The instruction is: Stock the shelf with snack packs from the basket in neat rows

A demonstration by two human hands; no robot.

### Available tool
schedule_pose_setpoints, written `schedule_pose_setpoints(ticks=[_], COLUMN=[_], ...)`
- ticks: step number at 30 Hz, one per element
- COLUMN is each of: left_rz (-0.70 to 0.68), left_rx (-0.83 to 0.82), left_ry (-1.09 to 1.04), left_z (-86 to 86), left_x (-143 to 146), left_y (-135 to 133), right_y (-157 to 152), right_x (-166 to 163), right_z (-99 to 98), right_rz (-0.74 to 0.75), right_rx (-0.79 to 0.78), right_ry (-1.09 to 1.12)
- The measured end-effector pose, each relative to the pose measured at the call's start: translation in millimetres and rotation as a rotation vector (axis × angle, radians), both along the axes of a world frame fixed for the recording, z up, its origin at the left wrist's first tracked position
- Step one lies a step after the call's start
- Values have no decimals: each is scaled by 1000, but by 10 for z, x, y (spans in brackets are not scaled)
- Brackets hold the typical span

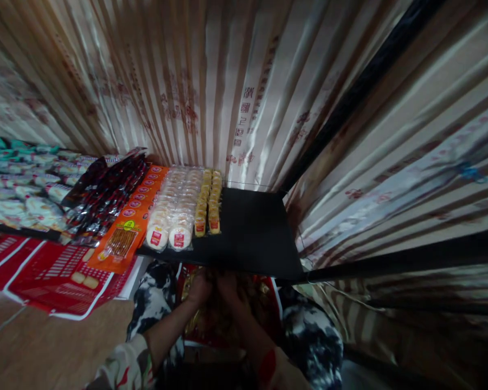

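Note:
Both my hands reach down into a red basket (276,298) that stands between my knees, partly under the front edge of a black shelf (252,233). Inside it lie small shiny gold-wrapped packets (192,325), dim and blurred. My left hand (200,288) is at the basket's far side, its back toward me and its fingers hidden in shadow. Close beside it, my right hand (226,284) dips among the packets, its fingertips also out of sight. Whether either hand grips a packet cannot be made out.
On the shelf stand two rows of yellow packs (208,203), rows of round white-wrapped cakes (171,211), an orange snack bag (120,238), dark red packets (108,195) and many white-green packets (28,184). Red shopping baskets (61,276) sit at left. A striped curtain (211,81) hangs behind.

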State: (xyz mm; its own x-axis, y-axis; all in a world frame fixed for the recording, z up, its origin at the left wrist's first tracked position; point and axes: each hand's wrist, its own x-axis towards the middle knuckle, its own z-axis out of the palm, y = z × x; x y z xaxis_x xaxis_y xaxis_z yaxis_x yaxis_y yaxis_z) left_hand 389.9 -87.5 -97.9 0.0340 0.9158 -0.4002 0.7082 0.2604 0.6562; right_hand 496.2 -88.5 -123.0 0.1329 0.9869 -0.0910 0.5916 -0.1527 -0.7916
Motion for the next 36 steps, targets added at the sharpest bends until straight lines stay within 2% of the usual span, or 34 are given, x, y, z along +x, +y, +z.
schedule_pose_setpoints(ticks=[7, 12, 17, 22, 26, 32, 36], left_rz=[13, 8, 17, 117, 188, 148, 84], left_rx=[64, 56, 19, 9, 46, 118, 227], left_ry=[-74, -132, -343, -561, -643, -558, -425], left_z=[81, 95, 113, 264, 446, 609, 680], left_x=[-51, -9, -4, -30, -19, 34, -5], left_y=[-184, -327, -439, -518, -504, -359, -248], right_y=[-229, -389, -523, -644, -657, -534, -431], right_x=[204, 249, 296, 332, 286, 234, 246], right_z=[120, 218, 392, 623, 790, 901, 868], right_rz=[-120, -196, -249, -229, -137, -129, -193], right_rx=[-51, -81, -49, -75, -107, -68, -47], right_ry=[77, 258, 334, 553, 764, 909, 776])
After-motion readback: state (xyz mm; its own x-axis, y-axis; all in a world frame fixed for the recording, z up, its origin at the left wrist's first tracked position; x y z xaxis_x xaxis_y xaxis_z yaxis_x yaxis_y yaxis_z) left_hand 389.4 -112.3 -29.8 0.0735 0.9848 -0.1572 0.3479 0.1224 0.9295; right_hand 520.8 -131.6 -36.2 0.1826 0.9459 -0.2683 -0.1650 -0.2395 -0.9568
